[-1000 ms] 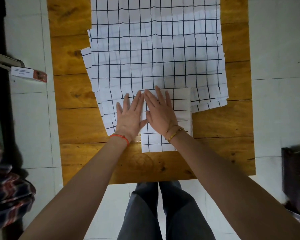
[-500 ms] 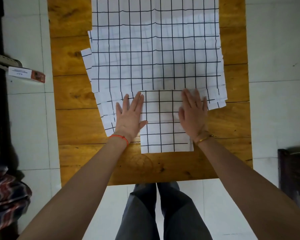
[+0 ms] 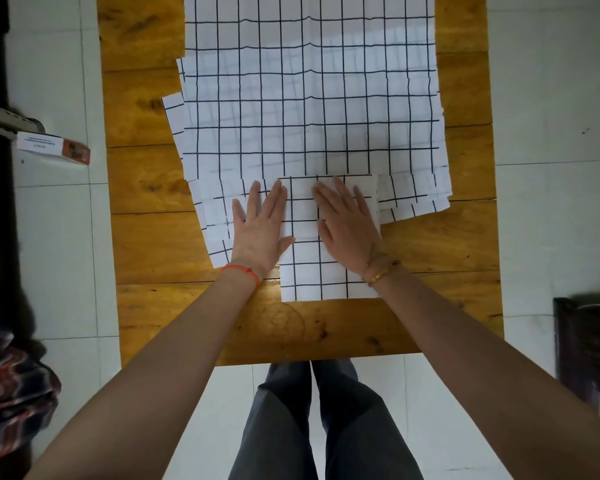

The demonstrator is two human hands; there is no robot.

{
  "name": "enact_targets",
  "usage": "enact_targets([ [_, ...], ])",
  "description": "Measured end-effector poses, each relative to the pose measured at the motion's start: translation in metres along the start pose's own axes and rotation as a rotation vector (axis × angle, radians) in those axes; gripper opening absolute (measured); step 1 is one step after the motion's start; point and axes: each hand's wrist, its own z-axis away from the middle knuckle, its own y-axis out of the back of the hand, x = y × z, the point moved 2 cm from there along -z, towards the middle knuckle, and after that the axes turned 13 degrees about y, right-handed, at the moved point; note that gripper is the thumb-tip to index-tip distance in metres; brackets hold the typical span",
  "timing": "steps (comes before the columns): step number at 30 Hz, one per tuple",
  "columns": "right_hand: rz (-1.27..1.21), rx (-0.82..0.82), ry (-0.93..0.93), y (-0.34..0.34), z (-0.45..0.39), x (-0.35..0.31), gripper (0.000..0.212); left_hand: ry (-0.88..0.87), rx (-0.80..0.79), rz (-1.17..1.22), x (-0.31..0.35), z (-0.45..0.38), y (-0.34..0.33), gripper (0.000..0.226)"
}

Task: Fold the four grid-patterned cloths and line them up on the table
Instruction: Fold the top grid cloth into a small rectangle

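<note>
Left hand (image 3: 260, 226), right hand (image 3: 347, 227) flat on folded cloth (image 3: 307, 271), table (image 3: 160, 237)

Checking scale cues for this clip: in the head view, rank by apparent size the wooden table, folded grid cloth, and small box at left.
1. wooden table
2. folded grid cloth
3. small box; it sits off the table, so its true size is unsure.

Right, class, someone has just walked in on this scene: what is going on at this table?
A person stands at a wooden table folding grid-patterned cloths. Both hands lie flat, fingers straight, on one folded cloth near the table's front edge: the left hand over its left edge, the right hand on its right half. Behind it, the unfolded cloths lie spread in an overlapping pile. Only one cloth is folded, so lining them up is not yet done.
</note>
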Motion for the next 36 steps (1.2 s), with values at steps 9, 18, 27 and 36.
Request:
enact_targets([
  [9, -0.025, -0.092, -0.053, -0.008, -0.003, -0.013, 0.056, -0.051, 0.058, 0.036, -0.004, 0.035, -0.022, 0.065],
  [18, -0.115, -0.096, -0.084, -0.006, -0.001, -0.021, 0.059, -0.127, 0.031, 0.063, -0.021, 0.107, -0.062, 0.065],
  [27, -0.084, -0.108, -0.087, -0.006, -0.001, -0.021, 0.059, -0.123, 0.022, 0.051, -0.022, 0.152, -0.086, 0.062],
  [36, -0.157, 0.145, -0.034, -0.002, 0.007, -0.009, 0.058, -0.17, 0.23, 0.27, -0.018, 0.15, -0.075, 0.032],
])
